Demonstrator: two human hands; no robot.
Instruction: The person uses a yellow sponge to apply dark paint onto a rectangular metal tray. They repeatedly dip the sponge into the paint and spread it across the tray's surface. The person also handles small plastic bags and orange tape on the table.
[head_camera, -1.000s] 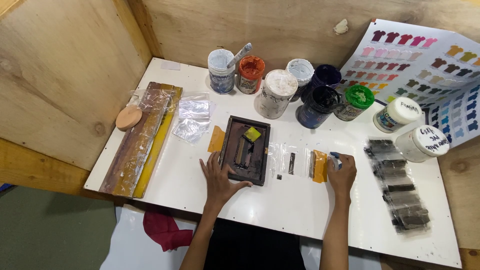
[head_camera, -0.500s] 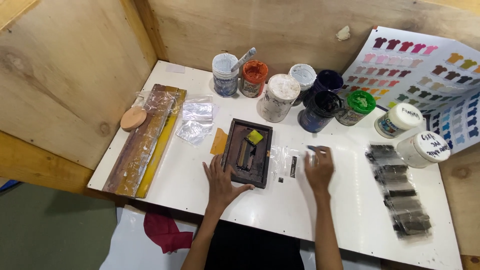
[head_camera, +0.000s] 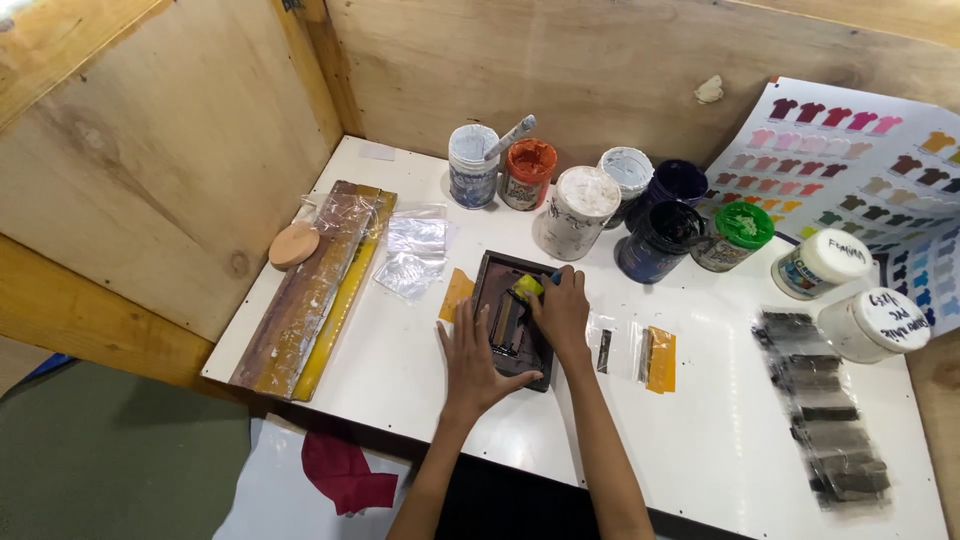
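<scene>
A small dark rectangular tray lies near the middle of a white table, just ahead of the person's two hands. The left hand lies flat on the tray's near left corner, fingers spread apart and pressing down. The right hand rests over the tray's right side, fingers curled together around a yellow-green piece at the tray's far end; how tightly they grip it cannot be told. One orange card peeks out from under the tray's left edge. Just right of the tray lie two small clear packets, and beside them one orange-yellow strip. Behind the tray stand nine paint pots in a loose row: one white-and-blue pot with a stirring stick in it, one orange, two white-crusted, two dark blue, one green-lidded, and two with white lids at far right. A clear plastic sheet smeared with black ink lies near the right end of the table. To the left lie two crumpled clear plastic bags, one long wooden bar wrapped in film and one round tan disc. One colour chart of shirt shapes leans against the plywood wall. One dark red cloth lies below the table's near edge.
</scene>
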